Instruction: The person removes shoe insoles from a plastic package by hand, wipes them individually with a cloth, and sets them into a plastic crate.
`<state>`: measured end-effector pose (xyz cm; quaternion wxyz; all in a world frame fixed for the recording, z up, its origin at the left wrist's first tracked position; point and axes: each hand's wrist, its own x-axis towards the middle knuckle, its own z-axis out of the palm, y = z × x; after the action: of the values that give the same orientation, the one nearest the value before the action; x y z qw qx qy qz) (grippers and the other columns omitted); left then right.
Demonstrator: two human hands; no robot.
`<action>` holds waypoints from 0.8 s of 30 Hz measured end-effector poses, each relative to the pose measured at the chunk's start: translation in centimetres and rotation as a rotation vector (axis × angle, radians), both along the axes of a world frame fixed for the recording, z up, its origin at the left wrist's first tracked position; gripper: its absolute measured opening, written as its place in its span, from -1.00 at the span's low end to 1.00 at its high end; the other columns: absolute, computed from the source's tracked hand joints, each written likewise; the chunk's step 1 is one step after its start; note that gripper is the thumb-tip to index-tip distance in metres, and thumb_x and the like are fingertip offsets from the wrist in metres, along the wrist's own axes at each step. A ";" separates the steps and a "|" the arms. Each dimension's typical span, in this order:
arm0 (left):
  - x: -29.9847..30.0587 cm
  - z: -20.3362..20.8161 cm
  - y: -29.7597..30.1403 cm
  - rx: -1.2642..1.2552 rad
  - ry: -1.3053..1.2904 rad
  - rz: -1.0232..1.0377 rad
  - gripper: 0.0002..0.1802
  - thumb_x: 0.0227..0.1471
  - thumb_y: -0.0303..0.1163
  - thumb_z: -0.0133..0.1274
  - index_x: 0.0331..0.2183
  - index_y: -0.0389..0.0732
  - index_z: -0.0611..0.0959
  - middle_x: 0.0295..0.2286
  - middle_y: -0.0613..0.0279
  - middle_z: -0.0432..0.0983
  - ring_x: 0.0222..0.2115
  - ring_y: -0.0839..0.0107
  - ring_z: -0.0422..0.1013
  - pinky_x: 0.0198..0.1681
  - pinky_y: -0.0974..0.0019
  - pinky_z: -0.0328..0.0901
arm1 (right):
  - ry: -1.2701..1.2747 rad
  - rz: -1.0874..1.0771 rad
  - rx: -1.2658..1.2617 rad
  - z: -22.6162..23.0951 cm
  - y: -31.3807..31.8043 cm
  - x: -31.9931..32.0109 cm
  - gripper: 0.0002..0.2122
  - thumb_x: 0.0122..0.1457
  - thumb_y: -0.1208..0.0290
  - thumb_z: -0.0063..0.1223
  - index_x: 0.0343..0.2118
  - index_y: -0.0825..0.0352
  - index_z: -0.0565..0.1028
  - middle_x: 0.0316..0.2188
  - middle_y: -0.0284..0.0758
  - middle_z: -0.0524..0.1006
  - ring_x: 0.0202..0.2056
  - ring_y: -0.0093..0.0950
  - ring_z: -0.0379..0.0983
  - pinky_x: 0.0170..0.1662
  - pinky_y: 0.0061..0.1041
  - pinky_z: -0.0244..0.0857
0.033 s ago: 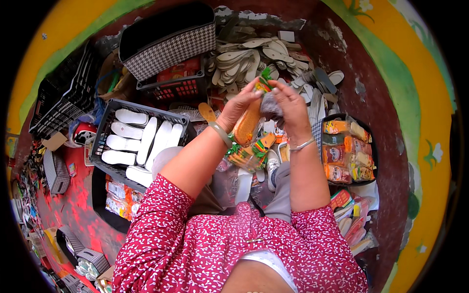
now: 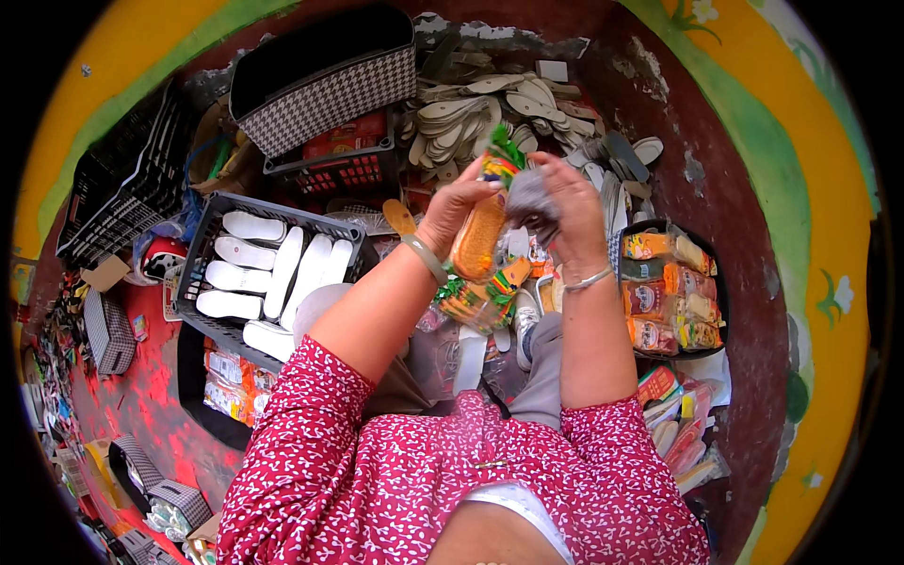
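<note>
Between your hands, pinched near its upper end by the closed thumb and fingers of your left hand (image 2: pixel 447 215), is an orange-tan shoe insole (image 2: pixel 478 240) in what appears to be a thin printed packet; the crumpled green top (image 2: pixel 503 155) stands just above the fingertips. Your right hand (image 2: pixel 577 212), blurred, has its fingers curled in on a grey piece (image 2: pixel 530 198) close beside the insole; its kind cannot be told. The insole should prove light, flexible and hard to break, its film slippery and easily creased. You would hold it most firmly across the body, thumb on one face and fingers behind, rather than by the loose top. The grey piece looks soft and limp, best gathered in a full pinch. Just below your left fingers lie printed packets (image 2: pixel 480 299). Farther left of them, a grey crate (image 2: pixel 218 331) holds white insoles (image 2: pixel 283 273). Beyond your fingertips spreads a heap of pale insoles (image 2: pixel 457 118).
</note>
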<state>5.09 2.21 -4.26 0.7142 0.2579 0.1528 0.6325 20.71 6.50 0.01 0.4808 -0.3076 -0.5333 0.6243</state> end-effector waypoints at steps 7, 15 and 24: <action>-0.3 2.2 -0.6 0.005 -0.222 -0.049 -0.32 -0.28 -0.56 -0.16 0.03 -0.28 0.27 -0.17 0.02 0.41 -0.21 0.18 0.43 -0.12 0.15 0.37 | -0.082 -0.061 0.490 1.5 -1.2 1.0 -0.68 0.19 0.38 -0.07 -0.02 0.36 0.39 -0.06 -0.24 0.43 -0.04 -0.47 0.37 0.02 -0.44 0.24; -0.3 -0.1 -1.2 0.020 -0.202 -0.138 -0.55 -0.18 -0.55 -0.09 -0.13 -0.31 0.44 -0.22 0.09 0.46 -0.21 0.24 0.43 -0.06 0.22 0.29 | -0.747 -0.252 1.108 -0.7 -1.4 -2.0 -0.65 0.18 0.29 -0.10 0.02 0.25 0.39 0.07 -0.20 0.33 0.13 -0.21 0.18 0.13 -0.28 0.03; 0.9 0.5 -1.9 0.162 0.894 -0.197 -0.79 -0.02 -0.40 0.08 -0.34 -0.27 0.44 -0.49 0.43 0.27 -0.44 0.65 0.17 -0.39 0.45 0.17 | -0.707 -0.306 0.597 -0.6 -0.5 -1.1 -0.76 0.09 0.28 -0.03 -0.29 0.33 0.52 -0.38 -0.16 0.54 -0.36 -0.21 0.48 -0.30 -0.41 0.33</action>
<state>6.03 0.32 -3.75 0.6126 0.5735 0.3704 0.3983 19.57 6.01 -0.64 0.4236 -0.4246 -0.7683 0.2235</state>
